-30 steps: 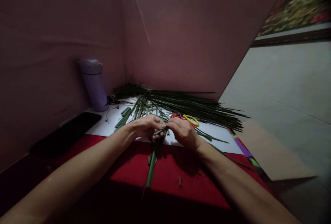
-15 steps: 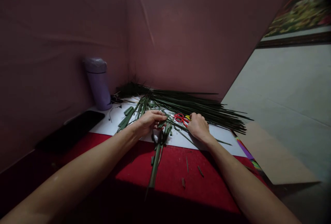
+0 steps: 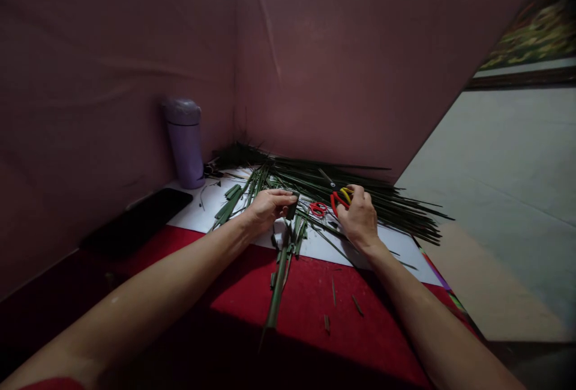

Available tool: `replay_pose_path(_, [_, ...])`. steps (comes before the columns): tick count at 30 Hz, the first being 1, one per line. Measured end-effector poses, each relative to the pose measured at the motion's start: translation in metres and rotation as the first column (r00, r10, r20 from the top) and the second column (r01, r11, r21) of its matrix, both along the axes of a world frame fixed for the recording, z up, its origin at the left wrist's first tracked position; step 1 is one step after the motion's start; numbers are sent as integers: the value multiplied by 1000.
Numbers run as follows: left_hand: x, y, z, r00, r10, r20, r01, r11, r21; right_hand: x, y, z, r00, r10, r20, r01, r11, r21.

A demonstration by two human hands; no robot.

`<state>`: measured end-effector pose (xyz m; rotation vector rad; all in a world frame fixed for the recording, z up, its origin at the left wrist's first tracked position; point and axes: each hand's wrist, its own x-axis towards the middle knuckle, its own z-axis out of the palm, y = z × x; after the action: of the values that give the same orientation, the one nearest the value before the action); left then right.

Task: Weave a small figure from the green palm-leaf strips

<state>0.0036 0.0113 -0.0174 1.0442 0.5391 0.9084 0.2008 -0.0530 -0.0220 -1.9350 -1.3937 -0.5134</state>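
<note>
My left hand (image 3: 269, 209) pinches a short, folded piece of green leaf strip (image 3: 293, 205) between thumb and fingers, above the white sheet. To its right, my right hand (image 3: 360, 216) is closed on scissors with red and yellow handles (image 3: 341, 198); their blade points up and to the left, clear of the leaf piece. Between the hands, a second pair of scissors with red finger loops (image 3: 318, 209) lies on the sheet. Below my left hand a long green leaf strip (image 3: 278, 294) runs over the sheet's front edge onto the red cloth.
A large bundle of long dark green leaves (image 3: 387, 201) lies along the back. Cut leaf pieces (image 3: 231, 198) are scattered on the white sheet (image 3: 184, 213). A purple bottle (image 3: 186, 150) and a dark flat object (image 3: 139, 219) are at the left. Leaf scraps dot the red cloth (image 3: 310, 300).
My right hand has lifted the red-and-yellow scissors off the sheet, leaving the red pair lying there. My left hand has raised the leaf piece upright. The view has shifted slightly left.
</note>
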Motion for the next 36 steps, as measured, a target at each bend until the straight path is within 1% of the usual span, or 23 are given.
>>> replay_pose_path(1, [-1, 0, 0, 1000, 6, 5, -6, 1000, -7, -2, 1, 1, 994, 87, -72, -84, 995, 47])
replay_pose_path(2, [-1, 0, 0, 1000, 9, 10, -9, 1000, -11, -5, 1, 2, 969, 190, -158, -180, 981, 75])
replay_pose_path(3, [-1, 0, 1, 1000, 12, 18, -12, 1000, -11, -8, 1, 3, 921, 296, -253, -284, 955, 84])
replay_pose_path(4, [-2, 0, 1, 1000, 17, 25, -17, 1000, -9, -13, 1, 4, 853, 388, -348, -385, 919, 81])
replay_pose_path(5, [-2, 0, 1, 999, 24, 33, -24, 1000, -6, -17, 0, 5, 777, 454, -436, -475, 877, 67])
replay_pose_path(6, [-3, 0, 1, 999, 33, 41, -33, 999, -2, -22, -2, 7, 707, 490, -509, -545, 837, 50])
replay_pose_path(7, [-3, 0, 2, 998, 43, 49, -43, 999, 1, -27, -4, 8, 658, 500, -563, -591, 806, 26])
replay_pose_path(8, [-3, 1, 2, 997, 56, 56, -56, 998, 1, -31, -6, 9, 632, 492, -599, -618, 786, -7])
replay_pose_path(10, [-3, 0, 4, 994, 86, 72, -86, 996, -3, -38, -10, 10, 635, 471, -613, -639, 766, -73])
replay_pose_path(13, [-3, 0, 6, 986, 123, 109, -123, 992, -8, -43, -14, 8, 693, 467, -549, -623, 772, -129])
replay_pose_path(15, [-3, -1, 7, 981, 139, 134, -139, 990, -9, -45, -16, 5, 701, 464, -541, -618, 774, -136])
replay_pose_path(16, [-3, -1, 7, 979, 144, 143, -144, 990, -10, -47, -17, 4, 686, 462, -562, -627, 768, -133])
replay_pose_path(19, [-2, -1, 5, 976, 155, 155, -155, 988, -13, -51, -19, 0, 592, 475, -651, -683, 725, -91])
replay_pose_path(21, [-2, -1, 4, 977, 147, 154, -146, 989, -15, -53, -19, -2, 548, 500, -670, -706, 706, -51])
replay_pose_path(25, [-1, -1, 3, 981, 120, 154, -119, 993, -17, -54, -18, -4, 547, 540, -639, -710, 704, -13])
replay_pose_path(30, [0, -4, 4, 983, 106, 151, -105, 994, -15, -56, -17, -3, 512, 536, -671, -714, 700, 14])
replay_pose_path(36, [-1, -6, 4, 985, 99, 144, -99, 995, -8, -58, -20, -1, 520, 542, -660, -713, 702, 14])
